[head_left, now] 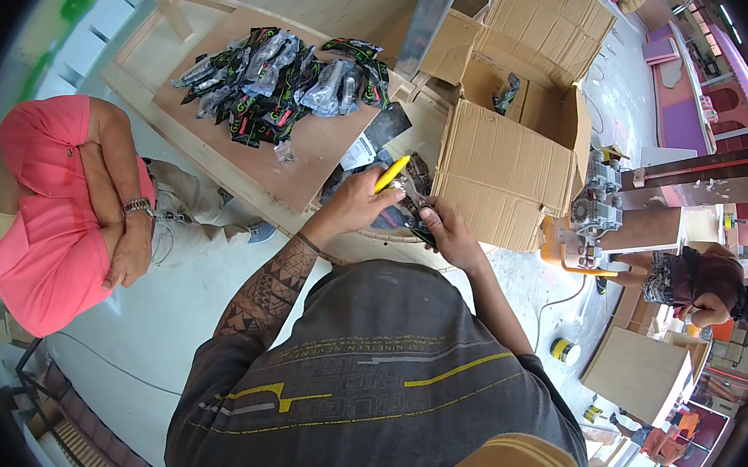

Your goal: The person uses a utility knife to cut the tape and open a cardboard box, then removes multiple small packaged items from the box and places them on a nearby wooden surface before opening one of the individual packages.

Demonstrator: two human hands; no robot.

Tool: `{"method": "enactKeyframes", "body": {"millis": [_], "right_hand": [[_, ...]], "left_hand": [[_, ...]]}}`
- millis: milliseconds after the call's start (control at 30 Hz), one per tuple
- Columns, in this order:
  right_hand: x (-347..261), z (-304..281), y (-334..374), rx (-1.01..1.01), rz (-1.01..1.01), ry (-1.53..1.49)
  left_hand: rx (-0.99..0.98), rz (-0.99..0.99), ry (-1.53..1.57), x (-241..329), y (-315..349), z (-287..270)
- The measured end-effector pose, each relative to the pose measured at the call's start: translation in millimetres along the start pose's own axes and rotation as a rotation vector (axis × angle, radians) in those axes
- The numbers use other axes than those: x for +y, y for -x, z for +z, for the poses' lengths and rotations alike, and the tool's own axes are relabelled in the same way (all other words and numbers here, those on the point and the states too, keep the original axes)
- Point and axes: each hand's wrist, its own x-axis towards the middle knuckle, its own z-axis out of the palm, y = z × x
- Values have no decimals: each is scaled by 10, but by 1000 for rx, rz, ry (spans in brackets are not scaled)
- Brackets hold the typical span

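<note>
My left hand [359, 203] is closed around a slim yellow tool [393, 172] that sticks up past the thumb; its exact kind does not show. My right hand [455, 234] grips a small black and clear plastic packet [414, 202], with the thumb on top. The two hands nearly meet in front of my chest, and the yellow tool lies right by the packet. What is inside the packet cannot be made out. Beyond them, a pile of similar black and clear packets [279, 83] lies on a brown board [208, 128].
An open cardboard box [500, 166] stands right of my hands with one packet [506, 93] inside. A metal post [436, 18] rises behind it. A person in a pink shirt [51, 206] stands close at the left with arms folded. Another person [703, 282] bends at the far right.
</note>
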Motion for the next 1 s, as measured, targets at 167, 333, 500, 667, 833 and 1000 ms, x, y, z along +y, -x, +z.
{"method": "enactKeyframes", "body": {"millis": [167,333,500,667,833,1000], "right_hand": [[437,-162,44,68,-111,367],[612,-300,115,130,63,524],[575,-333,117,131,125,344],[584,-230,118,292,201,-292],[473,-291,37,436,62,-1050],[147,-381,-226,329,-64,-809]], "left_hand": [[102,-88,123,-331,124,-373],[203,-143,59,-331,121,-447],[336,-85,50,-264,17,-204],[202,-18,-158,-57,-37,-81],[205,414,-199,94,153,-8],[19,513,-230,293,300,-5]]}}
